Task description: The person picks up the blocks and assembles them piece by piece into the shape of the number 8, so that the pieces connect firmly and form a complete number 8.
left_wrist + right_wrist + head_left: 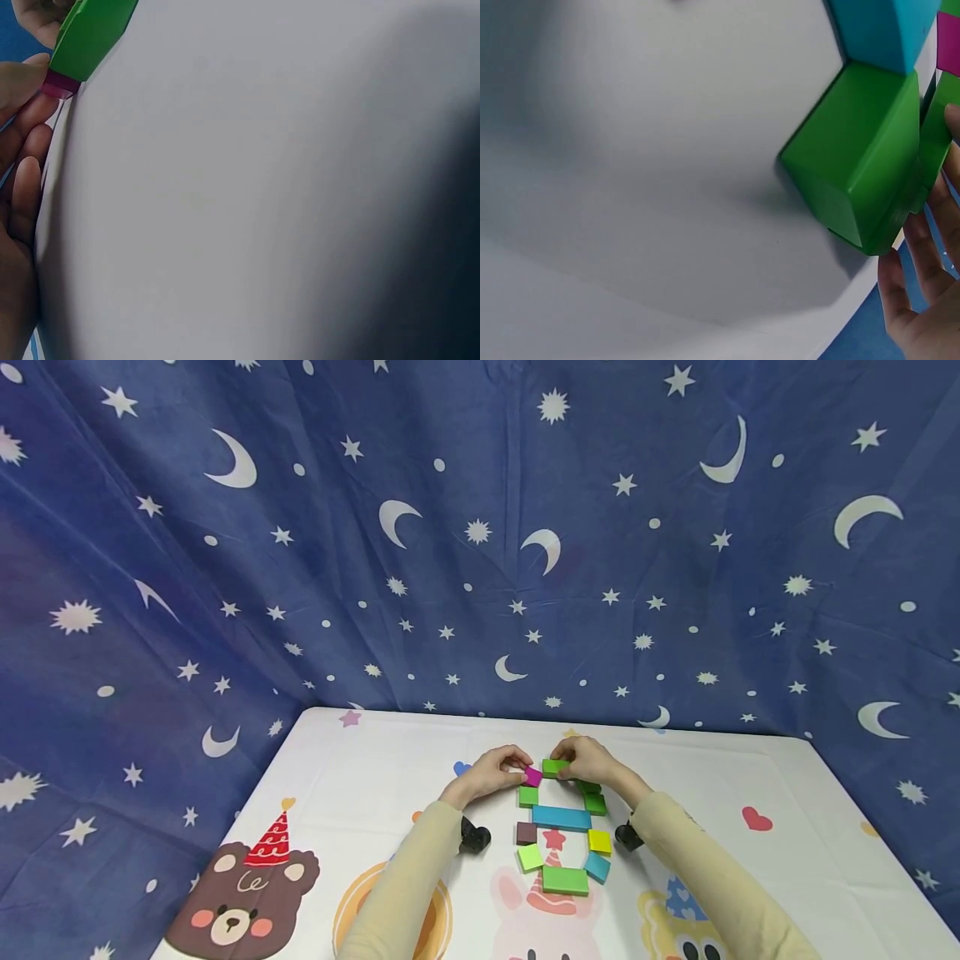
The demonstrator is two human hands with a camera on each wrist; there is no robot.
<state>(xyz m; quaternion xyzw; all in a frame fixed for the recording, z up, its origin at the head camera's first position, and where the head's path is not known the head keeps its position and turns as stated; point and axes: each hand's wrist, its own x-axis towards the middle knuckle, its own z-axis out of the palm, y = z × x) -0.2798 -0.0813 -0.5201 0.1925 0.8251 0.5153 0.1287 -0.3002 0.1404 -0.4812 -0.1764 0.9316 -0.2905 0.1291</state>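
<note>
My left hand pinches a small magenta block between thumb and fingers at the upper left of a ring of blocks. The left wrist view shows the magenta block at its thumb tip, with a green block close behind. At the top of the ring, my right hand grips a long green block. Below the magenta block lies a green block. On the right side, another green block is partly under the right hand's shadow.
A blue block crosses the ring's middle. Beneath it, brown, lime, green, teal and yellow blocks form a lower loop. They lie on a white printed tablecloth before a starry blue curtain.
</note>
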